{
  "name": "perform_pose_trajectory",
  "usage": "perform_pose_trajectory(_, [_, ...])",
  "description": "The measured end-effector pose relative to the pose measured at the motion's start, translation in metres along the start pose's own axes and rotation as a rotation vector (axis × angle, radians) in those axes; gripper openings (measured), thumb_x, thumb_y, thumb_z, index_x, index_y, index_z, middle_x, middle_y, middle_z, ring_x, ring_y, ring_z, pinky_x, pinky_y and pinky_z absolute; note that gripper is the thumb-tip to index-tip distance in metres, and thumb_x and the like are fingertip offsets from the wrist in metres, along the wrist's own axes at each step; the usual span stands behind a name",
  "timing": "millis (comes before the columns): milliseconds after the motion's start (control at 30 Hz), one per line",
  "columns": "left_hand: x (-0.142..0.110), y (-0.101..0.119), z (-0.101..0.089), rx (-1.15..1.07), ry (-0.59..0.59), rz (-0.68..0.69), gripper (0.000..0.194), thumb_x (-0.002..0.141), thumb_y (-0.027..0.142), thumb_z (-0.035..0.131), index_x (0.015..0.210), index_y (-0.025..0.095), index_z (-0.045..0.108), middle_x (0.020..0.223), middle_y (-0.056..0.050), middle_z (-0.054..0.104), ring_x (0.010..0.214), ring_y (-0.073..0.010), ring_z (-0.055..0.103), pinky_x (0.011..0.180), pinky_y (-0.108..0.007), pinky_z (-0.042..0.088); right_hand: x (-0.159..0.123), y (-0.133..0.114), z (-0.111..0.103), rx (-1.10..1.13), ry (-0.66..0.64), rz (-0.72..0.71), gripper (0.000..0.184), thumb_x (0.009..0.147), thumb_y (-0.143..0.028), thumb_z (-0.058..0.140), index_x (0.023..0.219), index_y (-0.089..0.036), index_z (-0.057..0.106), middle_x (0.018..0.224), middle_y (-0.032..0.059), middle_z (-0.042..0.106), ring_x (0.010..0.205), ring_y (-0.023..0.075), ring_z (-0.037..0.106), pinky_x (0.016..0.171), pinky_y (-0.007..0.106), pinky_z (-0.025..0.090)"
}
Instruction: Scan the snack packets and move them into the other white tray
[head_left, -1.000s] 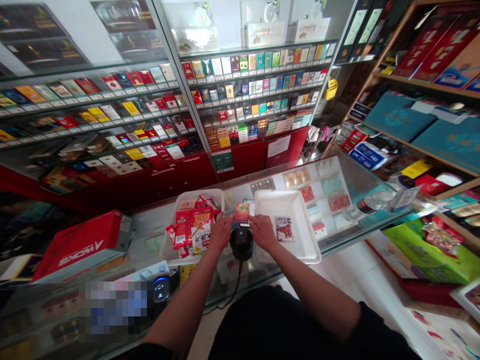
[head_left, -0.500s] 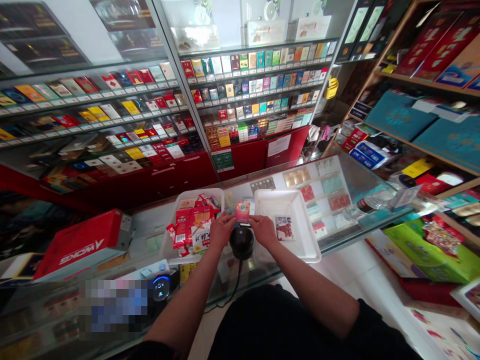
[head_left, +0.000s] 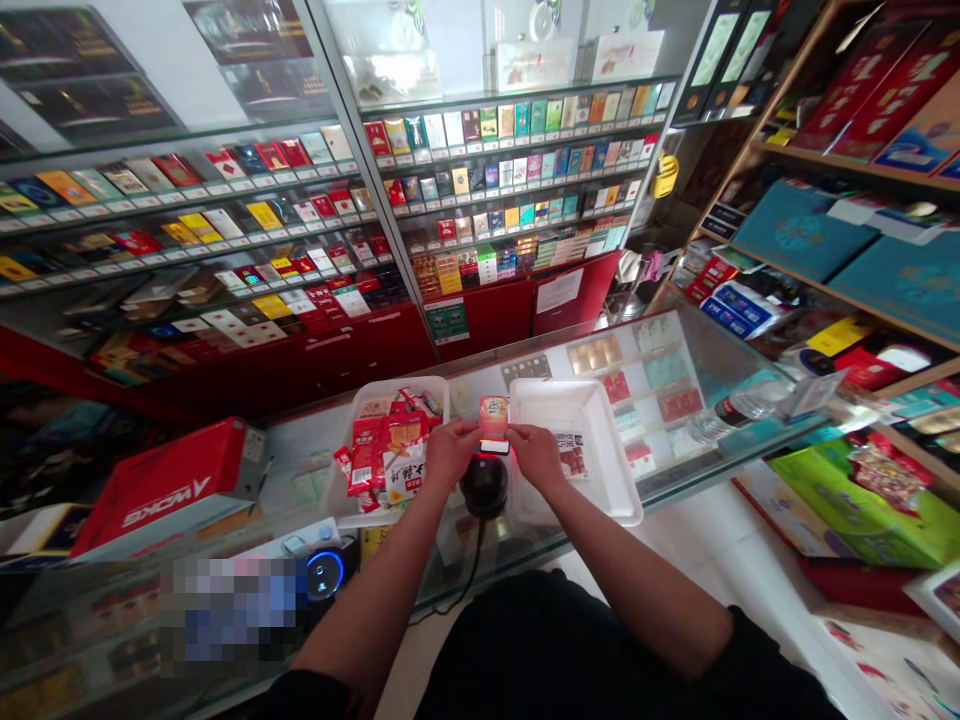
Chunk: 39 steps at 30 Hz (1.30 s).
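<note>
A small orange-pink snack packet is held up between my two hands. My left hand pinches its left edge, and my right hand pinches the lower right edge. Just below it stands a black barcode scanner with a cable; reddish light falls on the packet's lower part and on my fingertips. To the left, a white tray is heaped with red and white snack packets. On the right, another white tray holds a brown-and-white packet, partly hidden by my right hand.
Everything rests on a glass display counter. A red shoe-type box lies at the left, near a device with a blue glowing ring. At the right lies a plastic bottle. Shelves of cigarette packs stand beyond.
The packet has moved slightly right and tilted more upright, and my hands have shifted with it. Reddish light now shows on its lower part, and the blue ring looks brighter.
</note>
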<state>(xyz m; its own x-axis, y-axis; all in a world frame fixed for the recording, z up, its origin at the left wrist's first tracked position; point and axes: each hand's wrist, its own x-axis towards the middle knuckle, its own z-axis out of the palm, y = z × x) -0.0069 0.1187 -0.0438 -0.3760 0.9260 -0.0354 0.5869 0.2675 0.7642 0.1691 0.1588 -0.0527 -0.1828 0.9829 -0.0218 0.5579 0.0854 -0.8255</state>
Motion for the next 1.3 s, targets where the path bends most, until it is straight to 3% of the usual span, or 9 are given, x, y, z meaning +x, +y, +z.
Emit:
perform_pose_trajectory(133, [-0.007, 0.025, 0.002, 0.071, 0.048, 0.044, 0.022, 0.086, 0.032, 0.065, 0.094, 0.021, 0.082, 0.104, -0.007, 0.079, 0.113, -0.0256, 0.068, 0.101, -0.035, 0.048, -0.003, 0.001, -0.011, 0.081, 0.055, 0.007, 0.028, 0.089, -0.036, 0.06, 0.101, -0.025, 0.082, 0.101, 0.0045, 0.08, 0.095, 0.0242, 0.074, 0.088, 0.033, 0.053])
perform_pose_trajectory(300, [-0.017, 0.059, 0.012, 0.145, -0.006, 0.158, 0.025, 0.091, 0.033, 0.061, 0.098, 0.022, 0.081, 0.104, -0.008, 0.078, 0.101, -0.024, 0.069, 0.097, -0.035, 0.047, -0.008, 0.01, -0.03, 0.128, 0.123, 0.052, 0.029, 0.084, -0.037, 0.063, 0.102, -0.023, 0.081, 0.097, 0.0049, 0.08, 0.088, 0.0234, 0.073, 0.085, 0.034, 0.054])
perform_pose_trajectory(433, [-0.028, 0.083, 0.031, 0.183, -0.102, 0.252, 0.032, 0.094, 0.04, 0.059, 0.104, 0.017, 0.079, 0.106, -0.012, 0.077, 0.101, -0.0261, 0.068, 0.095, -0.037, 0.047, -0.01, 0.027, -0.046, 0.13, 0.174, 0.124, 0.031, 0.082, -0.038, 0.063, 0.099, -0.019, 0.08, 0.092, 0.0071, 0.079, 0.082, 0.0238, 0.073, 0.081, 0.035, 0.054])
perform_pose_trajectory(600, [-0.04, 0.102, 0.064, 0.159, -0.199, 0.225, 0.041, 0.095, 0.049, 0.053, 0.103, 0.016, 0.075, 0.106, -0.016, 0.074, 0.103, -0.0291, 0.067, 0.093, -0.039, 0.047, -0.012, 0.051, -0.066, 0.132, 0.202, 0.216, 0.032, 0.081, -0.038, 0.061, 0.099, -0.018, 0.078, 0.088, 0.0076, 0.079, 0.077, 0.0234, 0.073, 0.073, 0.033, 0.055])
perform_pose_trajectory(700, [-0.043, 0.111, 0.083, 0.062, -0.242, 0.179, 0.041, 0.095, 0.05, 0.052, 0.104, 0.016, 0.073, 0.11, -0.017, 0.073, 0.104, -0.0287, 0.066, 0.092, -0.038, 0.047, -0.012, 0.062, -0.079, 0.12, 0.209, 0.262, 0.033, 0.081, -0.037, 0.059, 0.1, -0.018, 0.078, 0.086, 0.0077, 0.078, 0.07, 0.0223, 0.072, 0.066, 0.031, 0.053])
perform_pose_trajectory(800, [-0.044, 0.118, 0.097, -0.006, -0.284, 0.133, 0.039, 0.095, 0.048, 0.049, 0.104, 0.017, 0.072, 0.11, -0.015, 0.073, 0.105, -0.0277, 0.066, 0.092, -0.036, 0.047, -0.01, 0.072, -0.089, 0.061, 0.233, 0.258, 0.032, 0.082, -0.036, 0.058, 0.098, -0.017, 0.078, 0.087, 0.0099, 0.079, 0.076, 0.0234, 0.072, 0.068, 0.031, 0.052])
perform_pose_trajectory(1000, [-0.042, 0.122, 0.119, -0.14, -0.389, 0.06, 0.04, 0.097, 0.047, 0.042, 0.099, 0.018, 0.069, 0.084, -0.008, 0.075, 0.084, -0.0229, 0.069, 0.08, -0.032, 0.048, -0.006, 0.089, -0.096, -0.03, 0.245, 0.25, 0.042, 0.082, -0.039, 0.059, 0.111, -0.013, 0.074, 0.099, 0.013, 0.077, 0.087, 0.0256, 0.071, 0.077, 0.034, 0.051])
perform_pose_trajectory(1133, [-0.04, 0.119, 0.13, -0.166, -0.434, -0.02, 0.042, 0.097, 0.049, 0.039, 0.097, 0.018, 0.068, 0.079, -0.007, 0.074, 0.079, -0.0228, 0.069, 0.077, -0.032, 0.048, -0.005, 0.095, -0.095, -0.049, 0.228, 0.215, 0.049, 0.084, -0.041, 0.057, 0.12, -0.009, 0.07, 0.113, 0.0167, 0.074, 0.092, 0.025, 0.071, 0.083, 0.034, 0.051])
perform_pose_trajectory(1300, [-0.048, 0.12, 0.133, -0.241, -0.412, -0.012, 0.04, 0.097, 0.048, 0.04, 0.094, 0.019, 0.068, 0.087, -0.008, 0.074, 0.082, -0.0217, 0.069, 0.075, -0.03, 0.049, -0.004, 0.095, -0.1, -0.084, 0.244, 0.155, 0.045, 0.083, -0.038, 0.057, 0.114, -0.009, 0.072, 0.113, 0.018, 0.073, 0.088, 0.0245, 0.069, 0.085, 0.036, 0.05])
